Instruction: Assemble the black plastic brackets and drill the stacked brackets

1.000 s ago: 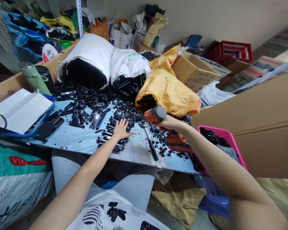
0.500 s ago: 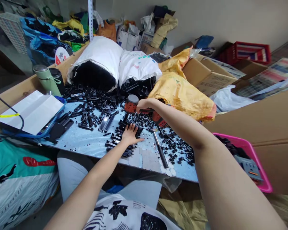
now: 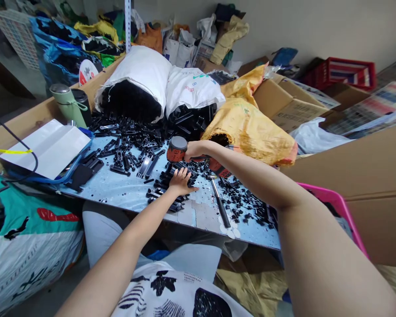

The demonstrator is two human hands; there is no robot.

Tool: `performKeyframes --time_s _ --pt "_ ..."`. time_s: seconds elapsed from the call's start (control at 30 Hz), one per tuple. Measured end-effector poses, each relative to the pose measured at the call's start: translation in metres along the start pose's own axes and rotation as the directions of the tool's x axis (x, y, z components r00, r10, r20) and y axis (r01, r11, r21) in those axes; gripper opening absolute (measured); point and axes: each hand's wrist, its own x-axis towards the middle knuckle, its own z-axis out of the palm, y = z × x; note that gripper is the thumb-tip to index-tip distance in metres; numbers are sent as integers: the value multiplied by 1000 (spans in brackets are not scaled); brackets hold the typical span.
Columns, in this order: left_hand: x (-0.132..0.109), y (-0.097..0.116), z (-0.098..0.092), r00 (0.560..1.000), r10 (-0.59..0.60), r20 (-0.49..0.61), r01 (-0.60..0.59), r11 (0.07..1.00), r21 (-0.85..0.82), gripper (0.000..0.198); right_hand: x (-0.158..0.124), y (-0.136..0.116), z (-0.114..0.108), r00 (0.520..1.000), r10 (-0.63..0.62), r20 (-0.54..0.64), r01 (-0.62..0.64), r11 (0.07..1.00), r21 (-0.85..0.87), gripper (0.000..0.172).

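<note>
My right hand (image 3: 195, 150) is wrapped round the grip of a red and black cordless drill (image 3: 176, 152), its head pointing down over a row of black plastic parts (image 3: 165, 185). My left hand (image 3: 181, 181) lies on that row with its fingers spread, just below the drill. The drill's tip and the spot under it are too small and dark to make out. Beside the hands, many small screws and black pieces (image 3: 240, 196) are strewn over the blue tabletop (image 3: 115, 193). A hammer (image 3: 220, 201) with a black handle lies right of my left hand.
White sacks (image 3: 138, 66) spill black parts at the back, beside a yellow sack (image 3: 251, 132). At left are a green flask (image 3: 69, 105) and a blue tray (image 3: 71, 174) under white paper. A pink basket (image 3: 345, 211) and cardboard (image 3: 366, 185) flank the right side.
The drill and my right hand have shifted slightly left and down along the row. My left hand stays on the parts. The whole view has turned slightly.
</note>
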Motion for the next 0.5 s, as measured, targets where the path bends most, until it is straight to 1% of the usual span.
performKeyframes --time_s 0.1,0.17,0.23,0.33,0.43,0.5 --pt "-11 3 -5 999 -16 36 16 1000 -9 97 -6 -4 6 1000 -8 -29 7 999 -45 15" --pt "-28 5 -5 999 -17 38 18 999 -31 96 -15 -6 9 999 -1 -51 -1 999 -45 15" --pt "-50 7 0 1000 -9 -15 9 999 -44 97 -23 -8 13 999 -6 -48 4 999 -34 16" --pt "-78 6 9 995 -1 -99 -2 999 -32 96 -29 -15 17 999 -32 -1 32 999 -26 18" --pt "-89 3 15 992 27 -121 -30 999 -23 92 -29 -24 23 999 -42 -2 41 997 -64 23" --pt "-89 2 15 992 42 -122 -46 999 -23 92 -30 -28 28 999 -37 10 38 994 -104 20"
